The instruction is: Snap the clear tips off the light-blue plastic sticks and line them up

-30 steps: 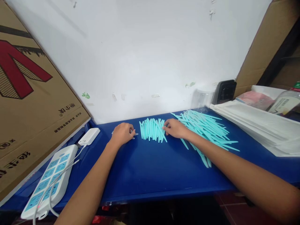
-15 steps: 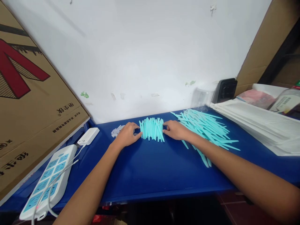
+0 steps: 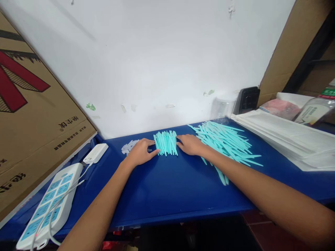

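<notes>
A row of slim turquoise plastic sticks [image 3: 165,143] lies side by side on the blue table, between my hands. My left hand [image 3: 142,151] is at the row's left end, thumb and fingers spread apart and touching the outer sticks. At the right end my right hand [image 3: 188,144] rests its fingertips against the sticks, thumb and fingers apart. A few sticks lie slanted across the others. To the right, partly behind my right forearm, a larger loose pile of the same sticks [image 3: 225,139] is spread. Small translucent pieces [image 3: 128,146] lie left of my left hand, which partly hides them.
A white power strip [image 3: 49,205] with cables and a white box-shaped device [image 3: 96,153] are at the left, beside a large carton [image 3: 39,115]. A clear tub [image 3: 223,106], a black container [image 3: 248,100], white sheets [image 3: 285,136] and a bottle [image 3: 315,108] stand at the right.
The row of sticks is narrower and more even, as my right hand has come in towards my left. The whole view has shifted slightly.
</notes>
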{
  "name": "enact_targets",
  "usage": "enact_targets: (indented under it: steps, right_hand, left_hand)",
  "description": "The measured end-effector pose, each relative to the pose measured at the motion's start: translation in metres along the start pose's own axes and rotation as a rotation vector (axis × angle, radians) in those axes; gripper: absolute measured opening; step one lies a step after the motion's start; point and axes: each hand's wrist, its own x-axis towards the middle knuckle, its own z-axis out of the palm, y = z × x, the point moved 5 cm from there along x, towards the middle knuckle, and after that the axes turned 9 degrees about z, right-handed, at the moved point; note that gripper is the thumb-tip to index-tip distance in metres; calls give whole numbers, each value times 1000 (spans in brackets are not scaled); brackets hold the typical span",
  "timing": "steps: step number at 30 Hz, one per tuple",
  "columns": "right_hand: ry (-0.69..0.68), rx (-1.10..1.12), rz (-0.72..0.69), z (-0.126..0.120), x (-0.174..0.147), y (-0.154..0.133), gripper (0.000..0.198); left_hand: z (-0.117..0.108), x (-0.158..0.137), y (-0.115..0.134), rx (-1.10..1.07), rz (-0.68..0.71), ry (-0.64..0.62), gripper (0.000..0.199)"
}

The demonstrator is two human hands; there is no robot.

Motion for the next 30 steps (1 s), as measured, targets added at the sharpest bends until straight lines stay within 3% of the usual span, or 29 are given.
enact_targets:
  steps: [9, 17, 25, 30]
  right_hand:
    - [40, -30, 2, -13, -9, 6, 35]
    - [90, -105, 92, -35, -13, 22, 29]
    - [84, -150, 160, -45, -13, 33, 33]
    - [81, -159, 206, -51, -14, 38, 35]
  left_hand:
    - [-5, 2, 0, 58, 27, 10, 41]
    - [-11, -4, -21, 190, -60, 45, 48]
    - [1, -4, -30, 303, -84, -13, 22]
    - [-1, -4, -31, 318, -80, 14, 26]
